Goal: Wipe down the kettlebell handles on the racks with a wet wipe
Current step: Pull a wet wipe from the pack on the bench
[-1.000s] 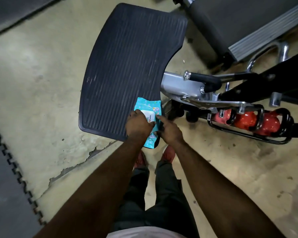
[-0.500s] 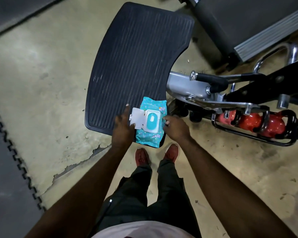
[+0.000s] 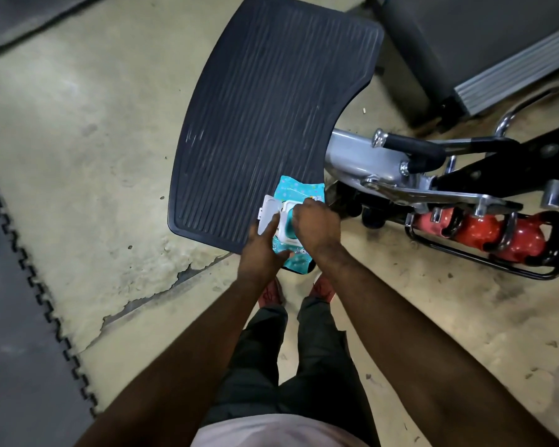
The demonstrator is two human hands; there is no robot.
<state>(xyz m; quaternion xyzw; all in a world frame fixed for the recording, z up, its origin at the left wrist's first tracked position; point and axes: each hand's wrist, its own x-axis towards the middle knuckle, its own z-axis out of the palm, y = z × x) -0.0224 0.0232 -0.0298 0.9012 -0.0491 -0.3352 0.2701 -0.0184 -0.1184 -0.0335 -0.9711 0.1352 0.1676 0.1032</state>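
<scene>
Worn concrete floor (image 3: 78, 140), cracked and flaking, carries a black ribbed mat (image 3: 265, 108). Dark interlocking tiles (image 3: 10, 333) lie left, and a treadmill (image 3: 481, 37) stands top right.

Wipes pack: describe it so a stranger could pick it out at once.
Find the black ribbed mat. At its near edge, between the left hand and right hand, is the wipes pack. It is the only teal thing, with a white flip lid open, unlike the red kettlebells racked to the right.

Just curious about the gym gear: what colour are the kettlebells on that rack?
Red kettlebells, seen best in the head view, at right.
</scene>
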